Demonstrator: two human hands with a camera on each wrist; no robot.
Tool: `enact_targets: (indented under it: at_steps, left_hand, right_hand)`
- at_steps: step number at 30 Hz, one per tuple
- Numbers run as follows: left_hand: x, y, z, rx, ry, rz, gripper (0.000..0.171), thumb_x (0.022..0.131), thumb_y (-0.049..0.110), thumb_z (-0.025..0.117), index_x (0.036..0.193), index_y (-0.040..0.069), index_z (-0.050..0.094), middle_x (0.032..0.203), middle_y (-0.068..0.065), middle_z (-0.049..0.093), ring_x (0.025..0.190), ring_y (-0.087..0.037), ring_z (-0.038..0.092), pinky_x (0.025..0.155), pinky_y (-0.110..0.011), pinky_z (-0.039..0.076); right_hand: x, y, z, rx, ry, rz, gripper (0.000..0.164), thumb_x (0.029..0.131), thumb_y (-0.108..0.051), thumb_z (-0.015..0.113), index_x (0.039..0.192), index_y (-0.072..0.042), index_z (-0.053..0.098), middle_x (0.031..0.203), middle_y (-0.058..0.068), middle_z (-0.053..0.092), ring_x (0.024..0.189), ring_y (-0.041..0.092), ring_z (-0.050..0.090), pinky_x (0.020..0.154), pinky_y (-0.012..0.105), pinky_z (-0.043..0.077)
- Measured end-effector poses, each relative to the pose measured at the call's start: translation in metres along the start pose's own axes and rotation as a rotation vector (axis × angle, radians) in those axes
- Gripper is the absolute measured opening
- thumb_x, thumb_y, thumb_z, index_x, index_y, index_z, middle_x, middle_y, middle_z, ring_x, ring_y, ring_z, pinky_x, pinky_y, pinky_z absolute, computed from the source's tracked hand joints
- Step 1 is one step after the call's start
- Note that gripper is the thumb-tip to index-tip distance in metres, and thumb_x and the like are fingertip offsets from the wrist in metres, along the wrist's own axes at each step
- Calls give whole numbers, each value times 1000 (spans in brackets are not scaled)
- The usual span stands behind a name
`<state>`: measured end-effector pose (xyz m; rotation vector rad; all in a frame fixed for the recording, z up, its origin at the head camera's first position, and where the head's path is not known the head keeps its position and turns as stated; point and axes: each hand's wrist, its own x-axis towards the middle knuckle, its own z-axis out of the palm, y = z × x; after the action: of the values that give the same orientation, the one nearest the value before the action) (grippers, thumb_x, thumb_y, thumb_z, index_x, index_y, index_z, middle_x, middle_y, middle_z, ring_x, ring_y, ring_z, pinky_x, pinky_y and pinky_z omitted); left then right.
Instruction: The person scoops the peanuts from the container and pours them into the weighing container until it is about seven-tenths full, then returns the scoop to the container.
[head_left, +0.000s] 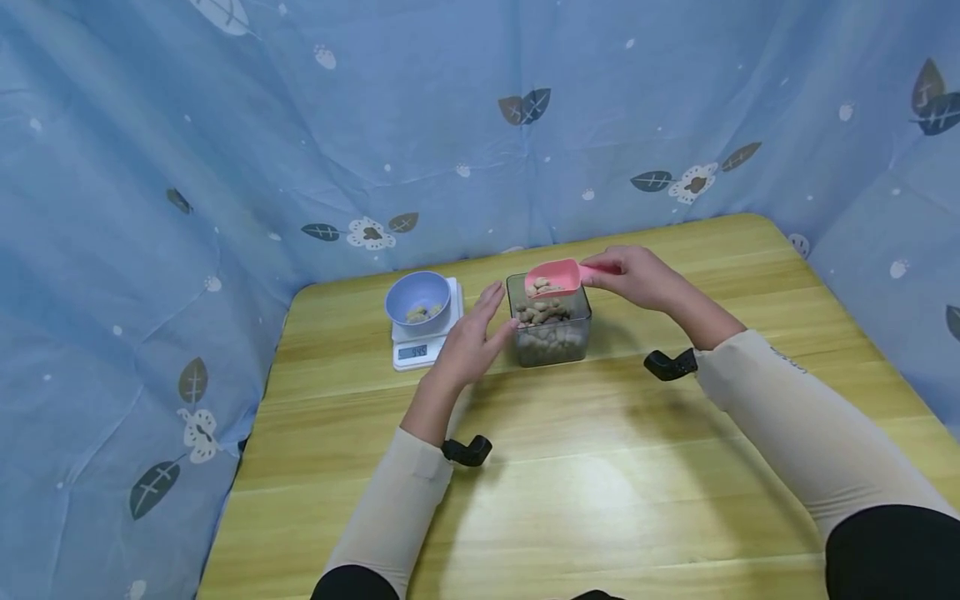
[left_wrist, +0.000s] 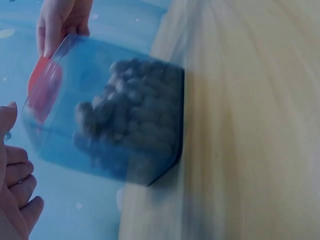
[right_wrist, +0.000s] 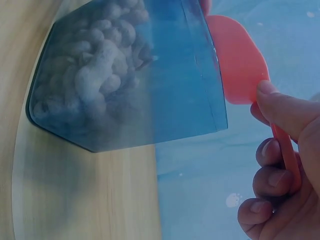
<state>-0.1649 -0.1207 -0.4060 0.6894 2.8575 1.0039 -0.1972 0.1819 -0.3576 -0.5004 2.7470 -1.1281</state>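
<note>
A clear grey plastic box [head_left: 552,343] holds a heap of peanuts in their shells [head_left: 543,313]. Over its top, my right hand [head_left: 636,275] grips a pink scoop [head_left: 567,271] by the handle, and a few peanuts lie in the scoop's bowl. In the right wrist view, thumb and curled fingers wrap the scoop's handle [right_wrist: 286,155]. My left hand [head_left: 471,340] is held beside the box's left side with relaxed fingers and nothing in its grasp. In the left wrist view, its fingers [left_wrist: 20,187] appear apart from the box wall.
Left of the box, a white kitchen scale [head_left: 408,354] with a lit display carries a blue bowl [head_left: 405,292] with some peanuts inside. Everything stands on a wooden table [head_left: 570,483]. A blue patterned curtain [head_left: 435,125] hangs behind the table and along its sides.
</note>
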Motion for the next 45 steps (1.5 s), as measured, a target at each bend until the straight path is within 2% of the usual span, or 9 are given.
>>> enact_targets:
  at_steps: [5, 9, 13, 18, 21, 27, 34, 40, 45]
  left_hand:
    - [-6, -24, -24, 25, 130, -50, 69, 102, 53, 41, 159, 20, 19, 165, 7, 10, 152, -18, 13, 123, -46, 18]
    - [-16, -55, -45, 50, 232, -159, 71, 103, 48, 42, 159, 13, 18, 166, 1, 7, 153, -24, 11, 122, -50, 19]
    - [-25, -82, -56, 59, 267, -289, 72, 103, 44, 43, 158, 8, 15, 167, -2, 3, 153, -26, 7, 122, -51, 18]
    - [-30, -103, -57, 50, 260, -354, 70, 103, 41, 43, 158, 6, 17, 167, -5, 5, 153, -26, 5, 123, -52, 15]
    - [-31, -109, -56, 40, 251, -357, 69, 103, 39, 42, 157, 5, 17, 167, -8, 6, 153, -28, 7, 123, -52, 15]
    - [-32, -111, -54, 17, 266, -366, 68, 103, 38, 43, 157, 4, 18, 166, -9, 7, 153, -29, 8, 123, -50, 14]
    - [-33, -112, -52, 2, 269, -358, 71, 103, 40, 44, 157, 2, 17, 165, -13, 12, 152, -31, 13, 123, -48, 15]
    - [-34, -113, -51, -5, 274, -362, 71, 103, 41, 45, 157, 4, 18, 165, -11, 13, 151, -31, 16, 123, -48, 17]
    - [-35, -116, -53, -8, 283, -358, 71, 102, 41, 45, 157, 3, 19, 165, -11, 14, 151, -33, 18, 123, -49, 18]
  right_hand:
    - [3, -4, 1, 11, -7, -6, 42, 97, -37, 60, 131, -13, 65, 103, 9, 65, 84, 23, 51, 71, 38, 43]
    - [6, -9, 2, 24, -8, -12, 43, 97, -38, 60, 131, -12, 65, 112, 10, 67, 91, 24, 56, 75, 40, 47]
    - [10, -16, 4, 24, 2, -14, 42, 97, -38, 61, 130, -12, 65, 120, 11, 67, 101, 24, 61, 82, 42, 50]
    - [19, -32, 15, 14, 38, -33, 40, 96, -36, 63, 130, -15, 66, 108, 10, 66, 88, 25, 54, 72, 38, 46]
    - [28, -44, 25, 5, 40, -62, 41, 96, -35, 63, 134, -17, 64, 101, 10, 63, 83, 26, 47, 66, 37, 42]
    - [55, -72, 53, -52, 5, -106, 41, 98, -34, 60, 135, -16, 62, 113, 8, 67, 87, 23, 51, 71, 36, 42]
    - [83, -96, 84, -126, -20, -81, 34, 100, -31, 58, 128, -15, 67, 94, 6, 65, 77, 24, 48, 67, 36, 40]
    - [91, -110, 103, -364, 19, -212, 33, 100, -24, 58, 130, -12, 66, 105, 9, 68, 94, 26, 57, 82, 40, 50]
    - [91, -117, 114, -595, 144, -381, 27, 100, -17, 56, 123, -15, 70, 91, 9, 63, 79, 26, 56, 67, 40, 50]
